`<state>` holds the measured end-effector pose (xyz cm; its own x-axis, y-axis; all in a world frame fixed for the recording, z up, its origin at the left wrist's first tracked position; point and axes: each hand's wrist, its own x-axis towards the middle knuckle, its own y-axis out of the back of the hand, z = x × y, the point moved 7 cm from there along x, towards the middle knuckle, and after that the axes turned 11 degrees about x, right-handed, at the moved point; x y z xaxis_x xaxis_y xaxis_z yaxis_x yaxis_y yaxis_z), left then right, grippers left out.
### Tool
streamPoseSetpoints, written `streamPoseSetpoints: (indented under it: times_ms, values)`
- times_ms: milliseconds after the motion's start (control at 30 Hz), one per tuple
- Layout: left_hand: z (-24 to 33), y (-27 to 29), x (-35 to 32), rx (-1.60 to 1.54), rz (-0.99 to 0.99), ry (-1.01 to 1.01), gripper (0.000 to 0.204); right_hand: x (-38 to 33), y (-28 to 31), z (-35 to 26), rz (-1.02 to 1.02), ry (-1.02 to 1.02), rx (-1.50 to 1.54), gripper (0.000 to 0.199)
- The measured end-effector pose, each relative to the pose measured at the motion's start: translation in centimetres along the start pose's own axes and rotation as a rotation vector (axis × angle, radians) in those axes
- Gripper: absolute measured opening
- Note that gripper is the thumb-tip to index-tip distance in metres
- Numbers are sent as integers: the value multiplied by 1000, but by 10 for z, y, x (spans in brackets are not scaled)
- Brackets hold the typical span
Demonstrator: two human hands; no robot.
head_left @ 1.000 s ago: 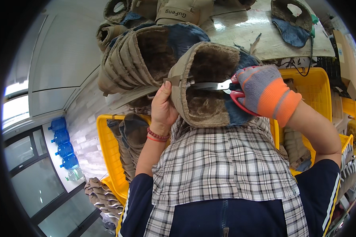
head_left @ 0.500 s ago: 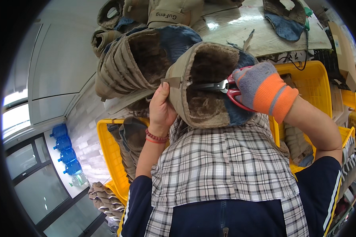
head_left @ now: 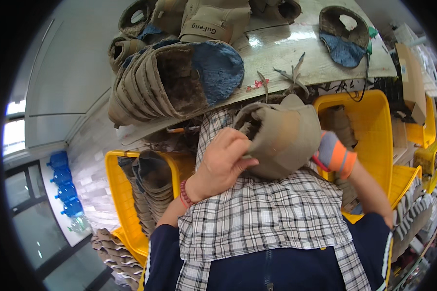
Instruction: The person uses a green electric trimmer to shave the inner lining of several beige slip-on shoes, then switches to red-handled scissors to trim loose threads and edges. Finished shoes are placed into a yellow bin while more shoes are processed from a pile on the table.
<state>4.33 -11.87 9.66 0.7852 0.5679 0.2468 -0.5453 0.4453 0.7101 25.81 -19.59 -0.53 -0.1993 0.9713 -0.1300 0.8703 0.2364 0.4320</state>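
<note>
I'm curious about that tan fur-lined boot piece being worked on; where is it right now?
In the head view, the tan boot piece sits centre, held between the bare left hand and gloved right hand, above the plaid apron and before the yellow crate.

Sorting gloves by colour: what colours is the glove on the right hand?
Grey with orange bands, the glove, in the head view.

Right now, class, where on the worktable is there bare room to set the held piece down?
Bare tabletop lies between the stacked tan uppers and the blue-lined piece, bordered below by small tools. The left end is crowded, and the yellow bins are full.
</note>
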Motion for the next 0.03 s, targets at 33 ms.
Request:
streamPoseSetpoints:
  times_ms: [33]
  values:
    - [11, 3, 6, 62, -30, -95, 27, 3, 5, 0, -23, 0, -19, 41]
